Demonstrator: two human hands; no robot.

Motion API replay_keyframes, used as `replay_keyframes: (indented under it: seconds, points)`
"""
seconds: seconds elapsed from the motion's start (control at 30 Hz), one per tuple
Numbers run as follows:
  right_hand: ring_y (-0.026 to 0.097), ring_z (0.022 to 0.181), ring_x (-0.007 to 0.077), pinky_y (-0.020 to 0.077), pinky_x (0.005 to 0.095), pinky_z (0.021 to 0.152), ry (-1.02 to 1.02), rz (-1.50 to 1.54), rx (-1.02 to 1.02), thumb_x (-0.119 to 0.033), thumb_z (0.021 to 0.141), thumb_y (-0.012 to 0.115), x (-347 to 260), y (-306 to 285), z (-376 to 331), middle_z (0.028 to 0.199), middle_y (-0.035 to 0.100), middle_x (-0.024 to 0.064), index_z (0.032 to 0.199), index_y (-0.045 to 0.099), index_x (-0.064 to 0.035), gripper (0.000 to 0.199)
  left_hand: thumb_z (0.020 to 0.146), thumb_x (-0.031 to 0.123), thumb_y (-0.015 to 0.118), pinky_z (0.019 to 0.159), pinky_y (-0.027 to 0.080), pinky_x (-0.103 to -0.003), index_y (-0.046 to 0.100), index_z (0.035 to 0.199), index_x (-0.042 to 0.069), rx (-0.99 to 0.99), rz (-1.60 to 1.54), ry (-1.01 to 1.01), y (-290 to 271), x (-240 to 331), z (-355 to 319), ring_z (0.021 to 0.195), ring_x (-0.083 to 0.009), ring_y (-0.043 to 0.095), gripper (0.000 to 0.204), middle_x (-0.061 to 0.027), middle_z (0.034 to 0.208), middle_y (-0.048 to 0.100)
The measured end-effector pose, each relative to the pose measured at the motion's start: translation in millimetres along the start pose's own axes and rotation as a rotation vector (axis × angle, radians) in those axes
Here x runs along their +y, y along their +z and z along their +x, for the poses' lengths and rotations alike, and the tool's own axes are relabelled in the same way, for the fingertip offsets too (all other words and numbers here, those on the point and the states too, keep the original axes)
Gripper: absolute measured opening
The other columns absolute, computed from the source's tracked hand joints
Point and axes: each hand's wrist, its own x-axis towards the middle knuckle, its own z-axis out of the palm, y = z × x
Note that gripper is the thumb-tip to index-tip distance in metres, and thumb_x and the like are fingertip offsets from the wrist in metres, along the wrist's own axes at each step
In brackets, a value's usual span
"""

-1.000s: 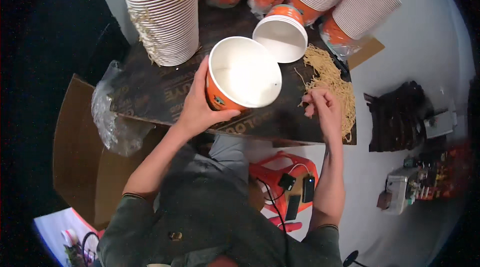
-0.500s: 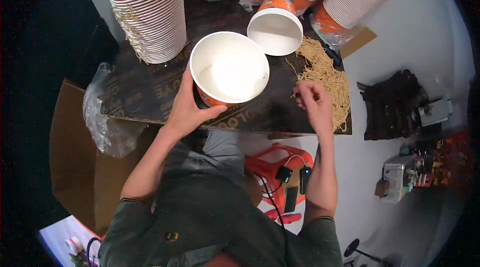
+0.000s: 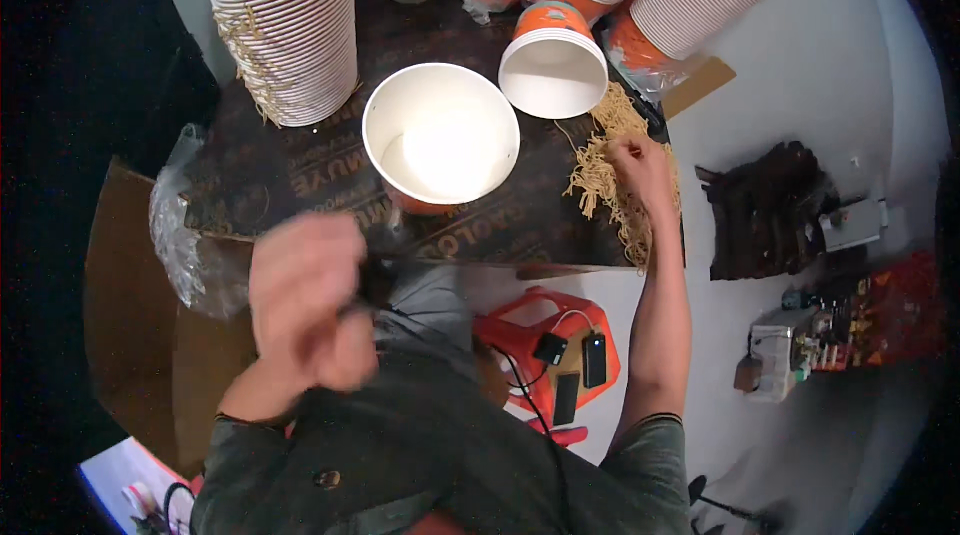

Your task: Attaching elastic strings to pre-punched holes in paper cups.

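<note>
A large white-lined paper bucket (image 3: 440,135) with an orange outside stands on the dark board table, its open mouth toward me. My left hand (image 3: 310,295) is off it, in front of the table's near edge, smeared by motion so its fingers cannot be read. On the right, my right hand (image 3: 640,170) is closed, its fingertips in a pile of thin beige strands (image 3: 596,183); strands lie around and under it. Another bucket (image 3: 553,75), or a short nest of them, lies tipped behind, its white mouth facing me.
A tall nested stack of buckets (image 3: 290,45) with beige strands on its rims stands at the left. More wrapped stacks (image 3: 700,0) line the back. Below the table are a red stool (image 3: 590,320) with phones and cables, clear plastic (image 3: 180,235) and a cardboard box (image 3: 130,305).
My left hand has let go of the bucket and moved back toward me. My right hand has moved slightly up and further into the strands, some now bunched to its left.
</note>
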Motion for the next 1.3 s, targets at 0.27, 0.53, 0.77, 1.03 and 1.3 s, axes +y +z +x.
replay_keyframes:
  seconds: [0.27, 0.53, 0.77, 1.03, 1.3]
  points:
    - [0.064, 0.088, 0.0067, 0.0508, 0.0264, 0.084, 0.076, 0.552, 0.134, -0.036, 0.106, 0.073, -53.6, -83.1, 21.7, 0.1, 0.076, -0.0033, 0.111, 0.081, -0.0093, 0.029, 0.105, 0.039, 0.072, 0.093, 0.072, -0.052, 0.077, 0.123, 0.02, -0.161, -0.367, 0.436, 4.5, 77.4, 77.6, 0.121, -0.0389, 0.067, 0.026, -0.012, 0.138, 0.067]
    - [0.069, 0.087, 0.0126, 0.0528, 0.0275, 0.078, -0.203, 0.695, 0.562, -0.024, 0.107, 0.073, -83.5, -172.3, 12.6, 0.1, 0.078, 0.0063, 0.122, 0.078, 0.0008, 0.029, 0.089, 0.016, 0.077, 0.079, 0.064, -0.039, 0.074, 0.127, 0.01, -0.164, -0.617, 0.203, 55.8, 90.3, 70.0, 0.106, -0.0276, 0.074, 0.038, -0.0108, 0.125, 0.072]
    - [0.068, 0.077, 0.0086, 0.0546, 0.029, 0.066, -0.154, 0.29, -0.315, -0.017, 0.104, 0.075, -178.3, -103.3, -73.1, 0.09, 0.075, 0.0046, 0.112, 0.08, 0.0001, 0.019, 0.098, 0.008, 0.077, 0.09, 0.061, -0.035, 0.02, 0.173, 0.005, -0.212, -0.719, -0.458, 114.8, 44.2, 57.4, 0.109, -0.0223, 0.069, 0.095, -0.021, 0.171, 0.036]
    - [0.073, 0.08, 0.0229, 0.0561, 0.0352, 0.071, -0.481, 0.119, -0.29, -0.01, 0.097, 0.078, -171.9, -50.0, -122.3, 0.095, 0.077, 0.0108, 0.11, 0.08, -0.0033, 0.015, 0.112, 0.024, 0.064, 0.069, 0.054, -0.027, 0.065, 0.139, 0.002, -0.48, -1.083, -1.1, 139.8, 1.1, -2.7, 0.08, -0.0084, 0.065, 0.034, -0.0036, 0.095, 0.072]
    - [0.063, 0.072, 0.009, 0.0507, 0.0282, 0.067, -0.187, 0.249, -0.463, -0.015, 0.098, 0.08, -134.9, -44.0, -103.1, 0.09, 0.078, 0.0064, 0.11, 0.083, -0.0013, 0.018, 0.116, 0.03, 0.058, 0.062, 0.055, -0.028, 0.076, 0.127, 0.002, -0.516, -0.997, -1.227, 96.9, -25.8, -35.6, 0.069, -0.0112, 0.068, 0.036, -0.0038, 0.083, 0.073]
